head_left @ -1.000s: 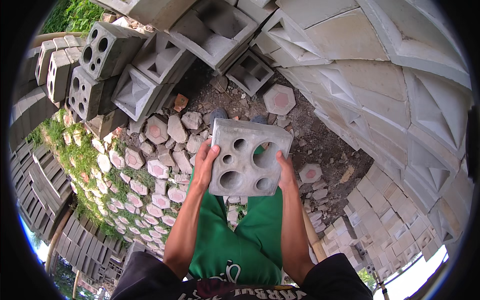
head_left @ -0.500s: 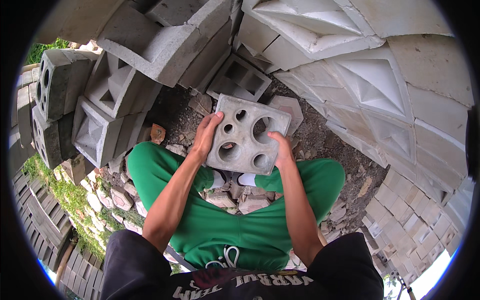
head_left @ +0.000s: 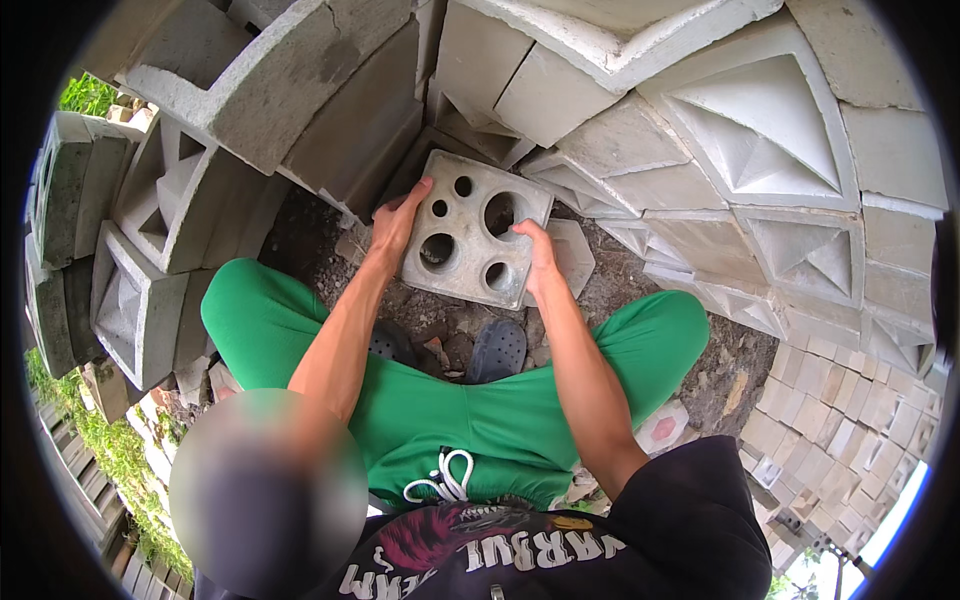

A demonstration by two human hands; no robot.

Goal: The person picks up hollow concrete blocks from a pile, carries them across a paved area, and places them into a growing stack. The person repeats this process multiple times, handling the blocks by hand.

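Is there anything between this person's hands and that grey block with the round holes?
Nothing visible. The left hand grips the block on its left edge and the right hand grips its right edge, both touching it directly.

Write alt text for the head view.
A squatting person's left hand and right hand grip opposite sides of a square grey concrete block pierced with round holes, low among stacked patterned concrete blocks, above green trousers.
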